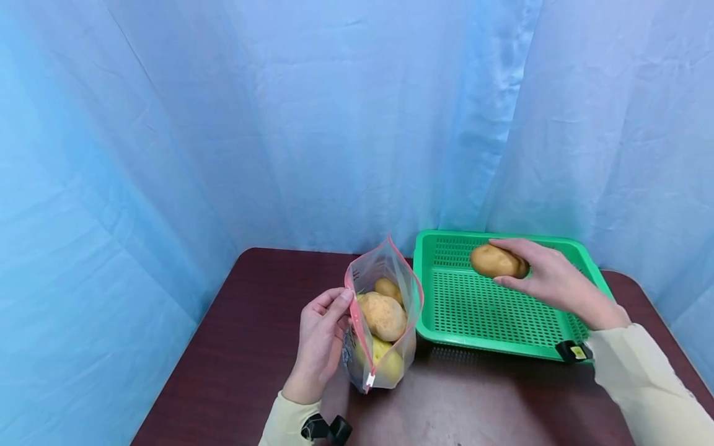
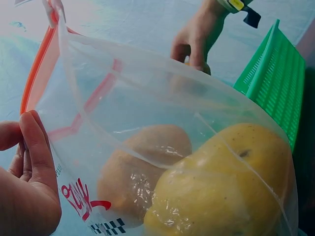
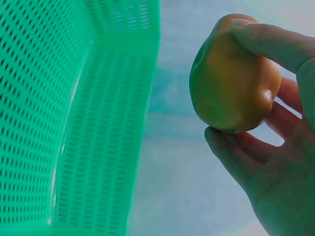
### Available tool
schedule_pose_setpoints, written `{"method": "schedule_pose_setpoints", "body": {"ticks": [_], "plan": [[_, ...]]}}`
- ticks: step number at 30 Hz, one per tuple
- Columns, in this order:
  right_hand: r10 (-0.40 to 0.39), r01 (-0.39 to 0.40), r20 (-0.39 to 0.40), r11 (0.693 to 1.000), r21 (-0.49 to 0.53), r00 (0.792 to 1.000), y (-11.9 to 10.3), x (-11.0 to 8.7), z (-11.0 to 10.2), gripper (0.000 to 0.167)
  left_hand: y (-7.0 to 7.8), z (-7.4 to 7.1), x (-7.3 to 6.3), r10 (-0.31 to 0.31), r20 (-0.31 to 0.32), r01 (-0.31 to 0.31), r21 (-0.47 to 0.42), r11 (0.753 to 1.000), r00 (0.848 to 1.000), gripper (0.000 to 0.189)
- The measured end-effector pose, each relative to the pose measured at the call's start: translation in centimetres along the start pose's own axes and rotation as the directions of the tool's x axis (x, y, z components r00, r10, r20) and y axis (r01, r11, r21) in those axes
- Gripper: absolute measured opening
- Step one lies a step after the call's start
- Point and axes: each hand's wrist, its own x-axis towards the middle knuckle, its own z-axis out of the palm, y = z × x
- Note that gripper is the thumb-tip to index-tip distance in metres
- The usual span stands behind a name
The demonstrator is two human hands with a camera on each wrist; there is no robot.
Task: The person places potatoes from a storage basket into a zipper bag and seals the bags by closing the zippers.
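Observation:
My left hand (image 1: 320,334) pinches the pink rim of a clear zip bag (image 1: 362,331) between thumb and fingers. The bag stands with its mouth spread, a white slider at the near end. Inside lie a pale brown potato (image 1: 383,316), a smaller brown one (image 1: 388,288) behind it, and a yellow-green fruit (image 1: 387,362) below, its kind unclear. In the left wrist view the yellow fruit (image 2: 226,182) shows through the plastic. My right hand (image 1: 552,275) grips a smooth, shiny brown potato (image 1: 496,261) above the green basket (image 1: 502,348), thumb on one side and fingers on the other.
The perforated basket sits right of the bag on a dark brown table (image 1: 268,310), and its visible floor holds nothing. Light blue curtains (image 1: 334,124) hang behind and to the left. A black strap (image 1: 573,351) is on the right wrist.

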Motion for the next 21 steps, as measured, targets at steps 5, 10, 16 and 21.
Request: {"method": "schedule_pose_setpoints", "body": {"ticks": [5,10,16,21], "plan": [[-0.049,0.05,-0.082,0.999,0.007,0.995,-2.1,-0.4,0.0,0.072,0.0,0.0,0.0,0.004,-0.001,-0.004,-0.003,1.0,1.0,0.004],[-0.039,0.044,-0.151,0.999,0.031,0.988,-4.1,-1.0,0.1,0.077,0.0,0.0,-0.2,0.002,-0.003,-0.002,-0.009,1.0,1.0,0.004],[-0.037,0.055,-0.217,0.995,0.079,0.975,-6.2,-1.7,-0.2,0.084,-0.1,0.2,-0.4,0.0,0.004,0.0,-0.036,0.999,1.0,0.007],[-0.058,0.087,-0.275,0.992,0.094,0.96,-7.7,-2.0,-0.3,0.087,-0.2,0.3,-0.4,0.007,0.011,-0.007,-0.041,0.999,1.0,0.007]]}}
